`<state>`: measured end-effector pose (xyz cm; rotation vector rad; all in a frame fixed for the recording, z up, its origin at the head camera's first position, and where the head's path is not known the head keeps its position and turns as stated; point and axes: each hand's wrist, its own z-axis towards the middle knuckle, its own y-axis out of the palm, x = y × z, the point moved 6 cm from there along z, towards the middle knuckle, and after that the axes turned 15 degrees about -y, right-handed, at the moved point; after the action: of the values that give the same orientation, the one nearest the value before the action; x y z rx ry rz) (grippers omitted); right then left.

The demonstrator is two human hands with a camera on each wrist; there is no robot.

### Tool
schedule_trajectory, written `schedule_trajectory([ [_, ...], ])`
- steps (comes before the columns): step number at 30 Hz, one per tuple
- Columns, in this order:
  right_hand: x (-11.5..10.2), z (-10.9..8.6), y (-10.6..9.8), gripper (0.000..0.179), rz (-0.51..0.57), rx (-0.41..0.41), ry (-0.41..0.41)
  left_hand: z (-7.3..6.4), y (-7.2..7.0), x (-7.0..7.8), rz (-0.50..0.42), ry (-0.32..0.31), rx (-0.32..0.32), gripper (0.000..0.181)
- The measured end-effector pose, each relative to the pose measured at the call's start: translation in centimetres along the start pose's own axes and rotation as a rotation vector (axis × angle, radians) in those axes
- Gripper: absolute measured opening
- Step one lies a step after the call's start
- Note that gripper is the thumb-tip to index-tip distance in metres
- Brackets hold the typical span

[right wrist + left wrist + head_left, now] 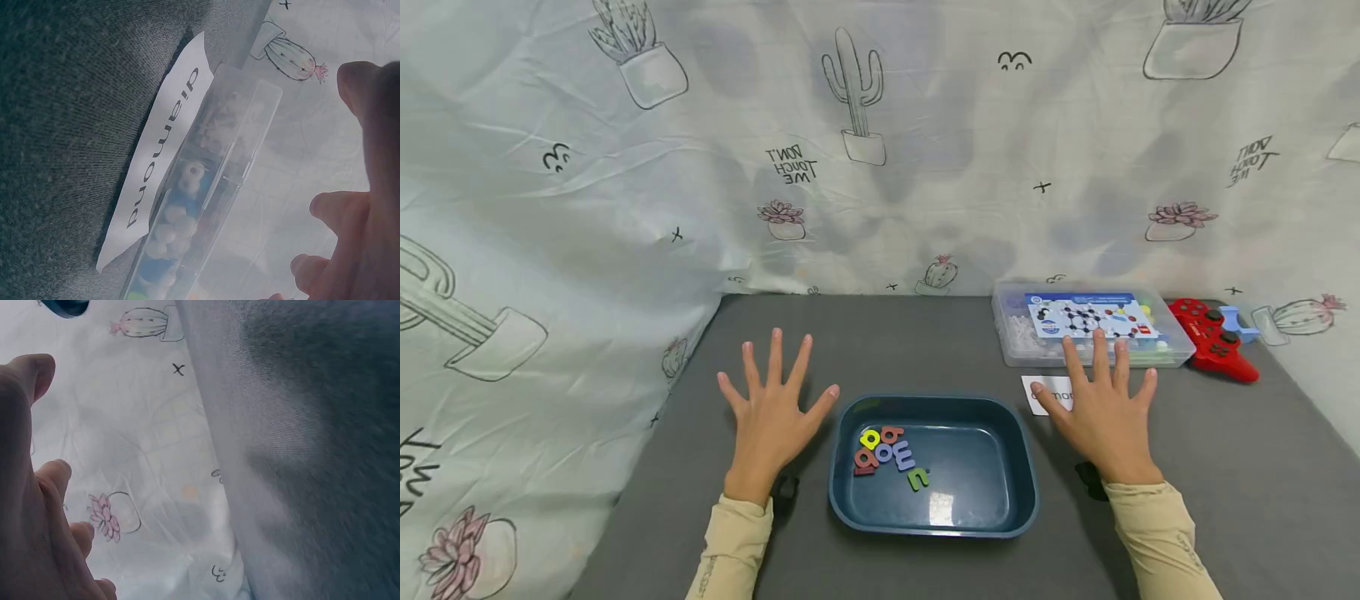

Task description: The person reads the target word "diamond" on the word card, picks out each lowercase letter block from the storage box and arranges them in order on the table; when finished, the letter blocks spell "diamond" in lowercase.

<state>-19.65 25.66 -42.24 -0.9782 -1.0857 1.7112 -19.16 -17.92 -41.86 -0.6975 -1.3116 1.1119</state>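
Observation:
My left hand (772, 425) is held with fingers spread and straight, left of a dark blue tray (981, 479); it holds nothing. On the tray's other side my right hand (1107, 421) is likewise spread, with nothing in it. Small coloured letters lie grouped in the tray's left half: a purple-blue m (903, 456), a green n (918, 478), a blue o (883, 452), a yellow letter (869, 439) and several reddish ones (866, 458). The right fingers overlap a white card (1037, 395) in the head view; the right wrist view shows "diamond" printed on the card (159, 147).
Behind the card is a clear plastic box (1018, 346) holding small pieces, with a blue-and-white label sheet (1093, 315). A red game controller (1212, 342) and a light blue object (1238, 323) stand beside it. A cactus-print cloth (925, 125) hangs behind the grey table (880, 350).

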Motion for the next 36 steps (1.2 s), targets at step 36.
schedule_trajectory([
  [36,0.7,0.0,-2.3,0.096,0.222,-0.060,0.014,-10.3,3.3,3.8,-0.508,-0.073,-0.577,0.129],
])
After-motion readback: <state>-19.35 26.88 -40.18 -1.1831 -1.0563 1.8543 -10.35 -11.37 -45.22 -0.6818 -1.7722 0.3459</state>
